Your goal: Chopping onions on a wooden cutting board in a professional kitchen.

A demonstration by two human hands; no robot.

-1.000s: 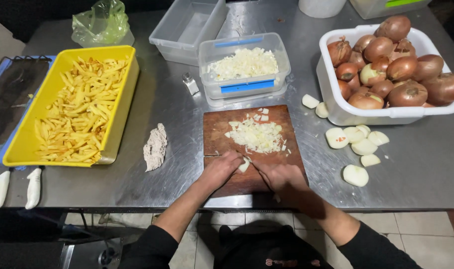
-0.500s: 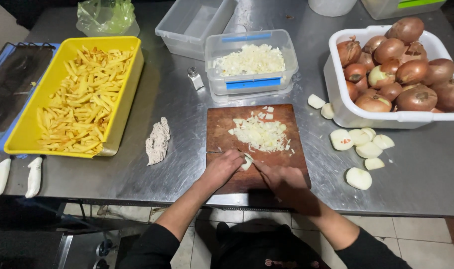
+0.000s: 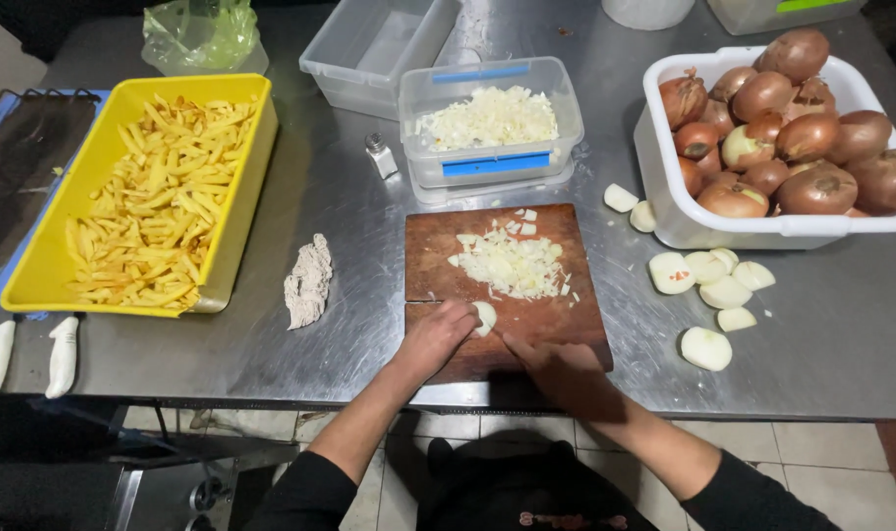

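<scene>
On the wooden cutting board [image 3: 438,251], near edge: left hand [image 3: 436,336], fingers curled, pinning a peeled onion piece [image 3: 484,317] as half a second ago, right hand [image 3: 558,366] beside it, closed on a barely visible knife, chopped onion pile [image 3: 512,264] just beyond, unchanged.

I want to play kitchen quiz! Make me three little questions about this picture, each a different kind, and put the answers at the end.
1. True or false: the left hand touches an onion piece on the wooden cutting board.
2. What fills the yellow tray? A) cut potato sticks B) carrots C) bread
3. Fill in: the unpeeled onions sit in a ____ tub.

Key
1. True.
2. A, cut potato sticks.
3. White.
</scene>
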